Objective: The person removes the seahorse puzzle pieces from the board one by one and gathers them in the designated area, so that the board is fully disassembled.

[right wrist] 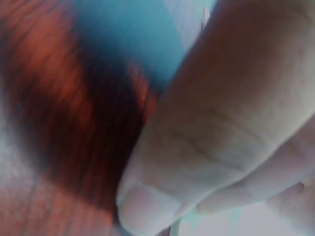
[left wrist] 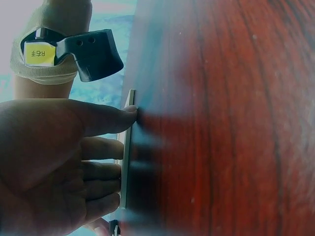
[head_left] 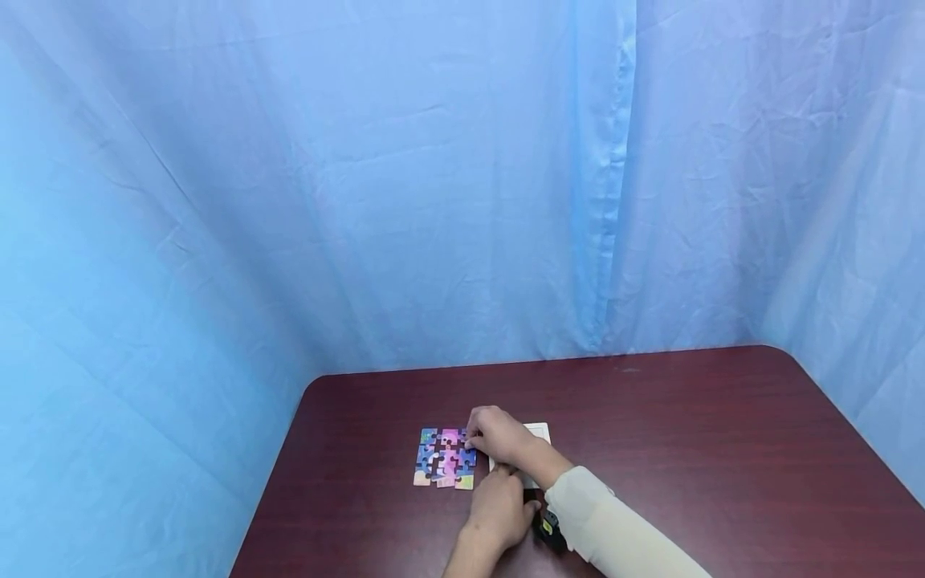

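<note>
A jigsaw puzzle (head_left: 446, 459) with a blue, pink and yellow picture lies on the table, with gaps between some pieces. My right hand (head_left: 500, 436) reaches over its right edge with bent fingers; the hand hides whether a piece is between them. In the right wrist view, its thumb (right wrist: 147, 206) is low over the wood. Right of the puzzle lies a white puzzle board (head_left: 537, 430), partly covered by my hands. My left hand (head_left: 497, 510) is at the board's near side, below the right wrist. The left thumb and fingertips touch the thin board edge (left wrist: 127, 167).
The dark red wooden table (head_left: 686, 449) extends around the puzzle. Light blue curtains (head_left: 448, 201) hang behind it and at the sides. A black wrist camera (head_left: 551, 531) on the right wrist sits close to the left thumb, where the forearms nearly cross.
</note>
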`<action>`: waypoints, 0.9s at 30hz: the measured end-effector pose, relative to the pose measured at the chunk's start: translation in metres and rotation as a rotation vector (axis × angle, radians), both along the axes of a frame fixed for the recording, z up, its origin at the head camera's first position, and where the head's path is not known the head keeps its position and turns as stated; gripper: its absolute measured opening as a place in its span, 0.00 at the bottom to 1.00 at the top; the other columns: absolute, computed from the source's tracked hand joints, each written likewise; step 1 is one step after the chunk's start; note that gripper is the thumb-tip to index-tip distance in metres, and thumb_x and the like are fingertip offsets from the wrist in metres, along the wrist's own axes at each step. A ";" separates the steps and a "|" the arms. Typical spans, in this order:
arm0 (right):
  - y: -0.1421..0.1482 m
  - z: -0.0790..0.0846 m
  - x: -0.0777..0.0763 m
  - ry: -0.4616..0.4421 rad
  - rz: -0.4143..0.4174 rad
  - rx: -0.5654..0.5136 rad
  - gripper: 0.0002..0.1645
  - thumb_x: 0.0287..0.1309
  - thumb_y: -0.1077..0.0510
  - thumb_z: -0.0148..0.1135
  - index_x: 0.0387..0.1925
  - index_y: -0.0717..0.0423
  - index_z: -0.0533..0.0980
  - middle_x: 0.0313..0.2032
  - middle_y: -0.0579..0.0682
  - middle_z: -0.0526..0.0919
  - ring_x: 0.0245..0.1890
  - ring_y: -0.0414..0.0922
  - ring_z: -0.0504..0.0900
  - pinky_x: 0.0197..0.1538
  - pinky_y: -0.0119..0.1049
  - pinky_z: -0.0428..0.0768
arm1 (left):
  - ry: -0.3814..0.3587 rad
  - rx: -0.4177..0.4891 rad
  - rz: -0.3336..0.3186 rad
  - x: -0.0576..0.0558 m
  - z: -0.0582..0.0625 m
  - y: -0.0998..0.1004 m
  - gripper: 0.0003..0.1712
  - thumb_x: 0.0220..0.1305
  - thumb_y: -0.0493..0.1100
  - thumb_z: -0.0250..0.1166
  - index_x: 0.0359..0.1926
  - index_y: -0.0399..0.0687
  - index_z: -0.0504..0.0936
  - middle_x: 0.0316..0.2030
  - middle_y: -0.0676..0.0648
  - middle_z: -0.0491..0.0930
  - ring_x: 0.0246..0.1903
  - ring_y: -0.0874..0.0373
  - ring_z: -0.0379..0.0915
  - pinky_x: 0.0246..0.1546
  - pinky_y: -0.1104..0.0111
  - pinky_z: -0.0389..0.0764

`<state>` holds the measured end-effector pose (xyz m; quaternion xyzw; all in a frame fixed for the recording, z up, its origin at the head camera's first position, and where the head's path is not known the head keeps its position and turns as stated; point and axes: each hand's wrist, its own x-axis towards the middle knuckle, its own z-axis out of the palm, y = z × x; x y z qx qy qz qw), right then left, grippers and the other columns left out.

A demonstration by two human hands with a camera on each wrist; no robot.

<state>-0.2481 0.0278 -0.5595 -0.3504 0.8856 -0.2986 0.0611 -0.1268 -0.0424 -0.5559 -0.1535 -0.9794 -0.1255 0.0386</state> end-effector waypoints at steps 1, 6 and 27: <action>0.000 -0.001 0.000 0.000 -0.002 -0.005 0.10 0.70 0.60 0.68 0.30 0.53 0.89 0.35 0.43 0.83 0.31 0.32 0.77 0.36 0.28 0.79 | 0.003 0.000 0.000 0.000 0.000 0.000 0.27 0.60 0.55 0.76 0.51 0.38 0.88 0.54 0.44 0.86 0.48 0.50 0.86 0.47 0.61 0.85; 0.001 -0.001 0.001 -0.017 -0.045 -0.011 0.10 0.71 0.62 0.66 0.33 0.53 0.89 0.36 0.44 0.85 0.34 0.36 0.81 0.39 0.31 0.82 | 0.027 -0.013 -0.003 0.000 -0.001 0.001 0.26 0.59 0.54 0.76 0.49 0.38 0.88 0.53 0.44 0.86 0.47 0.49 0.86 0.46 0.61 0.85; -0.006 -0.001 0.006 0.046 -0.198 0.065 0.07 0.65 0.63 0.70 0.33 0.50 0.90 0.41 0.48 0.91 0.41 0.46 0.89 0.43 0.41 0.87 | 0.026 -0.007 0.006 0.002 -0.002 0.001 0.28 0.60 0.54 0.76 0.52 0.38 0.86 0.47 0.40 0.86 0.45 0.48 0.86 0.46 0.61 0.85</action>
